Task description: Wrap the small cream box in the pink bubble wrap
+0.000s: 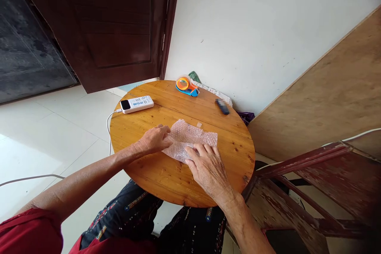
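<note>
A sheet of clear bubble wrap (190, 133) lies on the round wooden table (154, 170), its near part looking folded over. At its left edge is my left hand (155, 139), fingers curled and touching the wrap; whether they pinch it is hard to make out. My right hand (208, 166) rests on the near right part of the wrap with its fingers spread. A small piece of tape (199, 125) sits just beyond the wrap's far edge.
A white power bank (137, 104) with a cable lies at the table's back left. The orange and blue tape dispenser (187, 85) stands at the back, a dark blurred object (222, 106) to its right. A worn wooden chair (312, 182) is at the right.
</note>
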The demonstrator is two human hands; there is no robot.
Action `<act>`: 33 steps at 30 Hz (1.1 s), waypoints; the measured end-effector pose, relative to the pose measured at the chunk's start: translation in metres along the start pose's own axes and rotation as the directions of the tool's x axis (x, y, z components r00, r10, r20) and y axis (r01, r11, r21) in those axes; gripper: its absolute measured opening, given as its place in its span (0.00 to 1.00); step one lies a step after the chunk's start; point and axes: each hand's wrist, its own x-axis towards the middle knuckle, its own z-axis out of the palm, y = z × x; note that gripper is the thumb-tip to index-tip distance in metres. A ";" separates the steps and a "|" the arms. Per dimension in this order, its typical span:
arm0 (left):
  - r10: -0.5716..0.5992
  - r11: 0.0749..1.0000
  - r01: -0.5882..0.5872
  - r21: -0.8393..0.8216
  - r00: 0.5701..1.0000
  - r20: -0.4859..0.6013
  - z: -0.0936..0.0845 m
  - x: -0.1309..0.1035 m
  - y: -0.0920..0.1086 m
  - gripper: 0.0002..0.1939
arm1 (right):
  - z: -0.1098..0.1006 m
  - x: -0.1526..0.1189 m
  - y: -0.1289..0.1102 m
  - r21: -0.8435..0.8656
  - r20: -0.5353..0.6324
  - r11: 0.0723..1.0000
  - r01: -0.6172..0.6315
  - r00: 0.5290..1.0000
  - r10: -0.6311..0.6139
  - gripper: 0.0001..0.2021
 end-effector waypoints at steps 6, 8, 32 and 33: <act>-0.162 0.983 0.172 -0.066 0.978 0.130 -0.017 -0.009 -0.007 0.27 | 0.001 -0.003 -0.001 -0.002 -0.006 1.000 -0.008 1.000 0.008 0.12; -0.214 0.960 0.246 -0.130 0.952 0.218 -0.017 -0.007 -0.008 0.26 | 0.001 -0.003 -0.001 -0.027 0.003 1.000 0.000 1.000 0.000 0.11; 0.036 0.784 0.213 -0.583 0.922 0.385 -0.007 -0.004 0.071 0.10 | 0.001 -0.008 -0.004 0.350 -0.092 0.921 -0.168 0.973 0.212 0.21; 0.067 0.847 0.137 -0.514 0.931 0.359 -0.007 -0.005 0.073 0.10 | -0.001 -0.010 -0.003 0.394 -0.100 0.906 -0.157 0.972 0.211 0.20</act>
